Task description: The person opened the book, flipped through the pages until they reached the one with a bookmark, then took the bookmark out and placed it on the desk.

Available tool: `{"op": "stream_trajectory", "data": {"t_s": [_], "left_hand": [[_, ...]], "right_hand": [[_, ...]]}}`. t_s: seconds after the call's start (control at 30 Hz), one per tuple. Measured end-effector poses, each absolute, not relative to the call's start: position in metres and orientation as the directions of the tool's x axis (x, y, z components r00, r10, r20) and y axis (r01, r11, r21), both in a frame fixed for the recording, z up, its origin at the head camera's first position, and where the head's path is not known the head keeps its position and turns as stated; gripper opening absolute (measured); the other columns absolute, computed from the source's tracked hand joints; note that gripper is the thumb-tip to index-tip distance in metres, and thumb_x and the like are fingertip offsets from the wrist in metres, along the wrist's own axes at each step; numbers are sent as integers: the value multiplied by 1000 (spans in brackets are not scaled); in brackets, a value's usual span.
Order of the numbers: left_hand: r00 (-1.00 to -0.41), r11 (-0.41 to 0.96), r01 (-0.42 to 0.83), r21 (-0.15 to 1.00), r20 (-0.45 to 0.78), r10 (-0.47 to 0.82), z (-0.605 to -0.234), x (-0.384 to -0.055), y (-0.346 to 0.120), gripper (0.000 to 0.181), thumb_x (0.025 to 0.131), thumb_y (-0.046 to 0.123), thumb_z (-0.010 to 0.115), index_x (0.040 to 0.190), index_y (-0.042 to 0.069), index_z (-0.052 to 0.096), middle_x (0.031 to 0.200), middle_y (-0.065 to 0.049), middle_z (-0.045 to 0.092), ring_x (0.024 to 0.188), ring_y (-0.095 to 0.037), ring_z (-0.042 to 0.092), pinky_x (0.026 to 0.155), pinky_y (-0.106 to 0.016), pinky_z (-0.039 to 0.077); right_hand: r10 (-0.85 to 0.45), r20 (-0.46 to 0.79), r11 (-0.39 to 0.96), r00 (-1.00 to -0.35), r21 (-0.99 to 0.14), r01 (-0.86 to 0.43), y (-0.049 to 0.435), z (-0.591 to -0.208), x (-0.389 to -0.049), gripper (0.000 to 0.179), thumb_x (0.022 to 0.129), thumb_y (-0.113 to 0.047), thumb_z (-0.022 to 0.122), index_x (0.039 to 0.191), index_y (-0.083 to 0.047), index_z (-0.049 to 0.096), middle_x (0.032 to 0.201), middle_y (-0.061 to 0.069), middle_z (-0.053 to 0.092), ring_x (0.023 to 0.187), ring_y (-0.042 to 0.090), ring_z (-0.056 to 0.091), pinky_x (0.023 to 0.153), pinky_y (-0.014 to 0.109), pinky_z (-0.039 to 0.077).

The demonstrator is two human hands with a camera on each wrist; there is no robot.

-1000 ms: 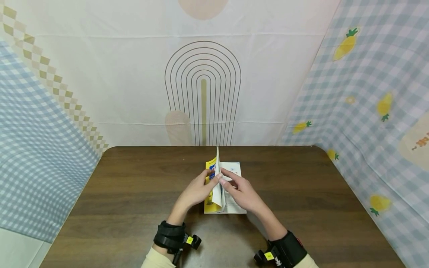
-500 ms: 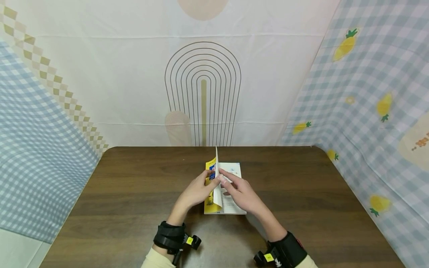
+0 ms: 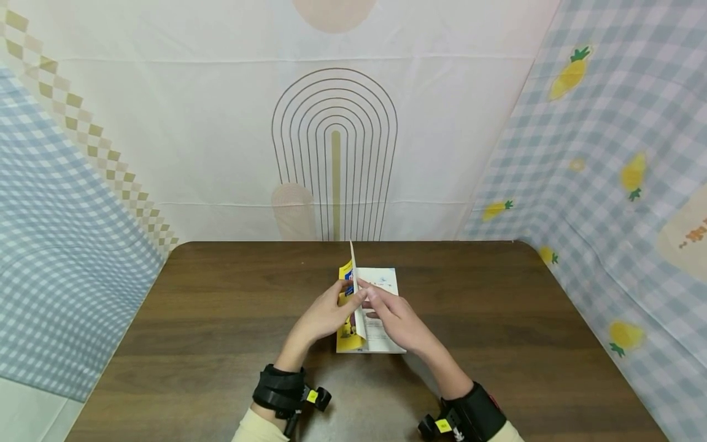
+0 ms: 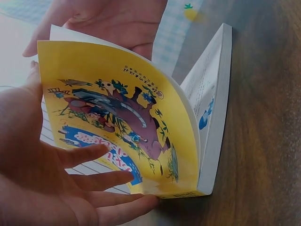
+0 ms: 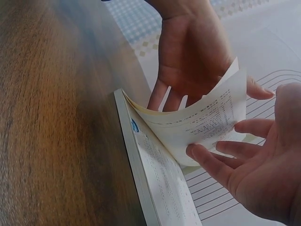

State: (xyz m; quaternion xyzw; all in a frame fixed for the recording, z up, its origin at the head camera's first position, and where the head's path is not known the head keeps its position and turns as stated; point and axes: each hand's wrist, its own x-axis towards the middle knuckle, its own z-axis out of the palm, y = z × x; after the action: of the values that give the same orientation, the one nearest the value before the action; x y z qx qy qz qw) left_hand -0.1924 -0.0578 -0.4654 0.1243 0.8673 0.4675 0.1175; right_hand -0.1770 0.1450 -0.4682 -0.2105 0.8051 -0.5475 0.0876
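Paperback book (image 3: 381,339) lies near the middle of the bench (image 3: 221,301), its yellow cover (image 4: 117,101) and some pages raised on the left. Hands are loose, fingers extended: the left hand (image 3: 321,316) lies along the cover's outside, the right hand (image 3: 405,322) touches a raised page (image 5: 202,120), whose print seems too blurred to read.

- Raised pages (image 5: 202,117): top edge now tips farther toward the person's left, above the yellow cover (image 4: 127,108).
- Right hand (image 3: 399,316): index fingertip shifted slightly left.
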Motion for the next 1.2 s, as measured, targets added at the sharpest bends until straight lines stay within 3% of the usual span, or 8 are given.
{"op": "stream_trajectory", "data": {"t_s": [0.17, 0.33, 0.43, 0.7, 0.97, 1.2], "left_hand": [[-943, 528, 105, 843, -84, 322, -465, -192, -59, 84, 103, 69, 51, 149, -1, 51, 138, -24, 62, 106, -28, 63, 88, -44, 55], [-939, 524, 103, 846, -91, 332, -466, -192, -59, 70, 103, 65, 55, 125, -1, 59, 107, -15, 66, 82, -21, 61, 68, -34, 50], [-937, 515, 111, 850, -84, 340, -465, -191, -60, 65, 103, 64, 57, 115, 0, 59, 95, -11, 62, 73, -18, 57, 60, -31, 46], [-932, 507, 115, 854, -83, 352, -466, -193, -60, 66, 104, 65, 54, 115, 0, 59, 94, -13, 64, 72, -17, 57, 60, -30, 46], [-922, 495, 159, 854, -51, 385, -468, -194, -61, 59, 104, 61, 57, 98, 3, 62, 80, -12, 67, 60, -13, 54, 54, -28, 41], [-929, 504, 136, 853, -67, 364, -467, -194, -61, 58, 105, 59, 57, 104, 1, 61, 89, -11, 62, 71, -18, 58, 60, -31, 46]], "right_hand": [[-449, 100, 297, -888, -920, -254, 145, -468, -176, 53, 119, -38, 29, 160, -12, 47, 162, 13, 47, 131, 34, 63, 103, 49, 54], [-460, 104, 299, -882, -917, -264, 146, -468, -176, 52, 119, -38, 29, 160, -13, 48, 163, 9, 47, 133, 33, 61, 104, 51, 52], [-461, 107, 300, -881, -916, -268, 147, -468, -177, 52, 119, -37, 29, 160, -13, 49, 163, 8, 47, 133, 32, 61, 104, 51, 53], [-455, 110, 299, -884, -916, -268, 146, -469, -178, 53, 118, -41, 29, 159, -15, 49, 163, 3, 48, 131, 28, 62, 102, 46, 54], [-459, 105, 304, -882, -914, -267, 149, -473, -177, 48, 118, -36, 34, 159, -18, 50, 165, 1, 45, 148, 25, 45, 106, 49, 52], [-476, 102, 265, -873, -930, -253, 149, -471, -179, 51, 119, -36, 28, 159, -15, 49, 165, 6, 44, 141, 33, 53, 107, 56, 49]]}}
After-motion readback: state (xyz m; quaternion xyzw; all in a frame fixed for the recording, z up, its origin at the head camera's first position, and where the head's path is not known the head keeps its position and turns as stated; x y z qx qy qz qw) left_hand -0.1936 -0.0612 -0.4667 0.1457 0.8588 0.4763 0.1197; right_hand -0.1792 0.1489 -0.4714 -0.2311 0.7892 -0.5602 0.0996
